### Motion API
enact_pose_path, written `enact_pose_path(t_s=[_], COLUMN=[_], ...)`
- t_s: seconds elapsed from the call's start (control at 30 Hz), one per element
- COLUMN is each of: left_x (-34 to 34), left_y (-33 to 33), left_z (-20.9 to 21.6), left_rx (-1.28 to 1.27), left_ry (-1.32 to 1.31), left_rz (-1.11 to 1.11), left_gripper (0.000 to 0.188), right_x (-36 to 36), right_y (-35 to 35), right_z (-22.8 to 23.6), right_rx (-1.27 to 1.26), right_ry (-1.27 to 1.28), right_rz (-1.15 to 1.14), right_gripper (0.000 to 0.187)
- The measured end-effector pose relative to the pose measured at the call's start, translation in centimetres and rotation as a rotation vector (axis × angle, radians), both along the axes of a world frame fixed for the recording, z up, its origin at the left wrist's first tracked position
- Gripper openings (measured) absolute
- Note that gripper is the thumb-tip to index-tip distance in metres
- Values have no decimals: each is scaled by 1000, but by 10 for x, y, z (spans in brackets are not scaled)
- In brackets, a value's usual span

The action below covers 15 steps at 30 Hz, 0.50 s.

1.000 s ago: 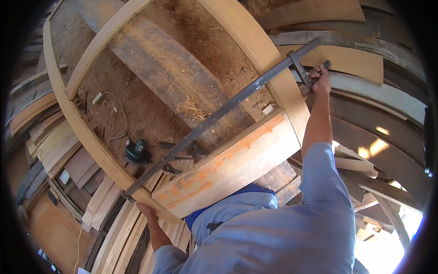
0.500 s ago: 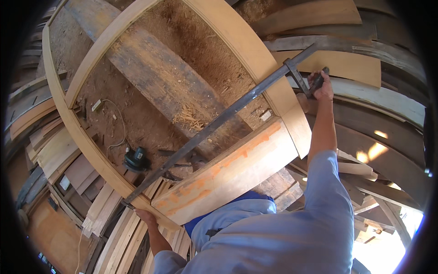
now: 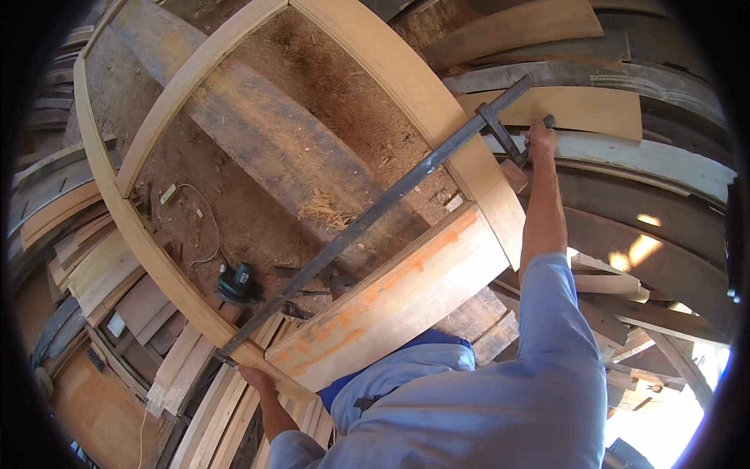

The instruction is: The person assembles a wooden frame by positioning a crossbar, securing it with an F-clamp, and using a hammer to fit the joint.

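A long dark metal bar clamp (image 3: 371, 213) lies diagonally across a light wooden door frame (image 3: 437, 86) with a curved top. My right hand (image 3: 541, 141) is closed around the handle of its screw at the upper right, outside the frame's right side. A small wood block (image 3: 513, 177) sits beside the screw end. At the lower left, my left hand (image 3: 256, 378) is at the clamp's other end, against the frame's outer edge; its fingertips are partly hidden. The wide bottom rail (image 3: 391, 293), with orange smears along it, lies just in front of my body.
Beneath the frame is a worn plank (image 3: 273, 125) with a pile of shavings (image 3: 324, 209). A dark green power tool (image 3: 237, 284) with a cord rests on the dirt floor. Stacked boards (image 3: 183, 367) line the left, and curved planks (image 3: 656, 156) the right.
My right hand has shifted slightly left and up, its grip turned on the clamp's handle. The left hand stays at the clamp's lower end. The view has shifted a little.
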<state>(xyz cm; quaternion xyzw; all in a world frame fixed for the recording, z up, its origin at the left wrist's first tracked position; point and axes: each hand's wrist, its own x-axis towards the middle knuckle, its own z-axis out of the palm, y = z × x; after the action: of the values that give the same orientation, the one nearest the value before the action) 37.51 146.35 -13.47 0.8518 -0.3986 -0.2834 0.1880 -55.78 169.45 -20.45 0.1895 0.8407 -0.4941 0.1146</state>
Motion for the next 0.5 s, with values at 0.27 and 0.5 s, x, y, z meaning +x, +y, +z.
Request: enact_pose_path(t_s=[0.27,0.5], left_x=[-14,21], left_y=[-6,-9], left_z=[1,-27], left_rx=[72,-98], left_ry=[-88,91], left_rz=[-51,25], left_gripper=[67,63], right_x=[40,102], right_y=[11,56], right_z=[-5,12], right_rx=[-130,-733], right_ry=[-59,-659], right_rz=[-25,222], right_gripper=[62,50])
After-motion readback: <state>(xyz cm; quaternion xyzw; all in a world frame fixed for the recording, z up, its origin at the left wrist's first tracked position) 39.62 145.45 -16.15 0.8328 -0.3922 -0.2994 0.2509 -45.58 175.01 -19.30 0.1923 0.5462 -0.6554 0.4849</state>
